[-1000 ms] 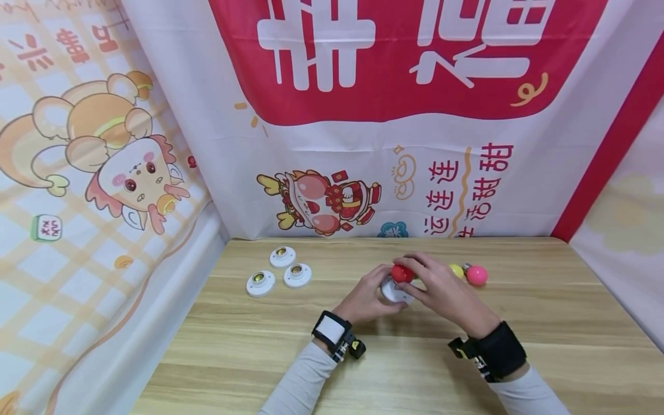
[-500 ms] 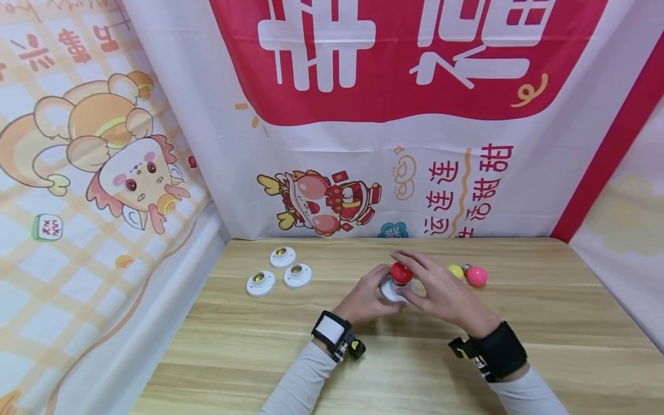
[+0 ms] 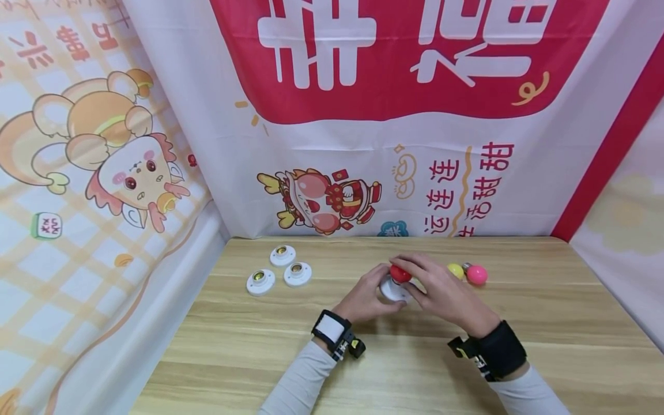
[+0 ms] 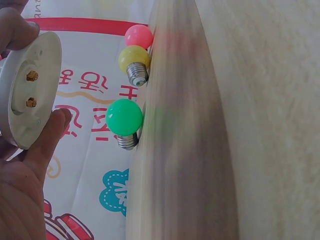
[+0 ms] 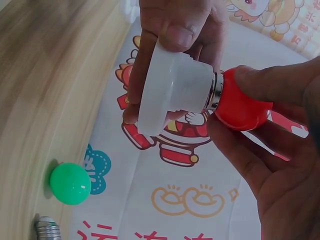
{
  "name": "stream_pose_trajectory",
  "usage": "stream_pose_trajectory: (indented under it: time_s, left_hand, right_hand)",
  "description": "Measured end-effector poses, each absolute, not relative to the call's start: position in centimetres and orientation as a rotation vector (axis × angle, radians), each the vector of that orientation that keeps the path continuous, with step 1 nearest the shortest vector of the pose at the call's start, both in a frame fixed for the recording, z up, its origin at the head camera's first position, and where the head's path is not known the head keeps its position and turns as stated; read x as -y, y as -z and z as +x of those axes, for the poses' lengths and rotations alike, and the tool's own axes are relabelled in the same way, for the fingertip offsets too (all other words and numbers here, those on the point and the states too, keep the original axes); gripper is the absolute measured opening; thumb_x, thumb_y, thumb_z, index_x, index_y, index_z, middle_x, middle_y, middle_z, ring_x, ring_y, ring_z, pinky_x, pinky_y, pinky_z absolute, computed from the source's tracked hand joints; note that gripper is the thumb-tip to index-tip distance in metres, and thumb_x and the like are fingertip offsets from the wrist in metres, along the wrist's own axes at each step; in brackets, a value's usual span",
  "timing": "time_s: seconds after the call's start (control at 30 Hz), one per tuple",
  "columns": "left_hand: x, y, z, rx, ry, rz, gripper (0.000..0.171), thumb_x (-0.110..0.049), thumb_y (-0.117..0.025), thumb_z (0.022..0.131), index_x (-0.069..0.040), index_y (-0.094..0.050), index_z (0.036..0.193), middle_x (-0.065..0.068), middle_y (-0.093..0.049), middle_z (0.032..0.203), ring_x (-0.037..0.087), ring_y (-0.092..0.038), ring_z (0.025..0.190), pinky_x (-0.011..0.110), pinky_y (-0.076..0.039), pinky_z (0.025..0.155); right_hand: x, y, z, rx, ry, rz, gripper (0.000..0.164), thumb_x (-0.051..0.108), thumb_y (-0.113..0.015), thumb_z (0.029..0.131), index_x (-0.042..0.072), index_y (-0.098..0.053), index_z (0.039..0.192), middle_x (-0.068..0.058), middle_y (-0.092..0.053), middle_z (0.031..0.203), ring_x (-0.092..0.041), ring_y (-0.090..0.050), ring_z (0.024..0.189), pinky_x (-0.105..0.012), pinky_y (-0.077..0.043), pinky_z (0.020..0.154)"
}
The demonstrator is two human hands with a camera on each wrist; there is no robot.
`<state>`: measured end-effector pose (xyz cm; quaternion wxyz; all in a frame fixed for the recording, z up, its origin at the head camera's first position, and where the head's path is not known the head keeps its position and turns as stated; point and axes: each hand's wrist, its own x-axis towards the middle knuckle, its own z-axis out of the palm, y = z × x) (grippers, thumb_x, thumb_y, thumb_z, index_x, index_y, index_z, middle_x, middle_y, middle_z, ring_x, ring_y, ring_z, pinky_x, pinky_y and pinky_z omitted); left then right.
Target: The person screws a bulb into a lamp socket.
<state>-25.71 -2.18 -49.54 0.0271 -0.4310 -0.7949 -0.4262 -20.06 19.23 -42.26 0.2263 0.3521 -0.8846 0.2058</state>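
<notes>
My left hand (image 3: 369,297) grips a white round lamp socket (image 5: 172,85) by its base, fingers and thumb on its edge. In the left wrist view the base's underside shows two brass screws. My right hand (image 3: 448,294) holds a red light bulb (image 5: 240,102) between thumb and fingers. Most of the bulb's metal screw cap is inside the socket, with a narrow band showing at the mouth. Both are held above the table, the socket tilted. A green bulb (image 4: 124,117) lies on the table close by, hidden behind the right hand in the head view.
Several other things lie on the wooden table (image 3: 249,357): three white lamp sockets (image 3: 298,274) at the back left, a yellow bulb (image 3: 456,271) and a pink bulb (image 3: 477,275) right of my right hand. A printed cloth (image 3: 218,144) hangs behind the table.
The right hand's fingers have shifted round the red bulb, loosening about half a second ago and now closed on it again. The left hand and socket stay nearly in place.
</notes>
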Motion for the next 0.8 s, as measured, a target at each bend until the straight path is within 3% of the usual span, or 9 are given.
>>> stream_pose_trajectory:
  time_s: [0.27, 0.47, 0.67, 0.8]
  left_hand:
    - [2.11, 49.52, -25.71, 2.433, 1.275, -1.353, 0.075, -0.018, -0.087, 0.089, -0.012, -0.049, 0.154, 0.006, -0.060, 0.149, 0.015, -0.060, 0.134, 0.025, -0.053, 0.112]
    - [2.01, 49.74, -25.82, 2.437, 1.295, -1.359, 0.076, -0.018, -0.088, 0.088, -0.013, -0.050, 0.154, 0.005, -0.059, 0.151, 0.014, -0.059, 0.137, 0.024, -0.051, 0.114]
    - [2.10, 49.84, -25.79, 2.444, 1.318, -1.337, 0.076, -0.019, -0.088, 0.089, -0.015, -0.049, 0.155, 0.003, -0.059, 0.150, 0.014, -0.060, 0.136, 0.026, -0.052, 0.116]
    - [2.13, 49.75, -25.79, 2.444, 1.321, -1.332, 0.077, -0.018, -0.087, 0.089, -0.016, -0.047, 0.155, 0.003, -0.060, 0.149, 0.014, -0.060, 0.135, 0.027, -0.052, 0.115]
  right_hand:
    - [-19.30, 42.41, -20.13, 2.394, -0.529, 0.951, 0.058, 0.003, -0.088, 0.086, 0.004, -0.067, 0.140, -0.018, -0.069, 0.133, -0.035, -0.072, 0.118, -0.049, -0.065, 0.095]
    - [-19.38, 42.48, -20.33, 2.414, -0.521, 0.899, 0.060, 0.018, -0.092, 0.084, 0.004, -0.067, 0.137, -0.017, -0.069, 0.130, -0.031, -0.074, 0.111, -0.046, -0.067, 0.090]
    - [-19.38, 42.28, -20.18, 2.482, -0.548, 0.899, 0.074, 0.022, -0.094, 0.082, 0.009, -0.060, 0.147, -0.018, -0.063, 0.143, -0.035, -0.070, 0.122, -0.049, -0.065, 0.096]
    - [-19.55, 42.08, -20.05, 2.505, -0.595, 0.919, 0.076, 0.016, -0.091, 0.085, 0.010, -0.055, 0.152, -0.017, -0.057, 0.151, -0.037, -0.066, 0.130, -0.052, -0.062, 0.101]
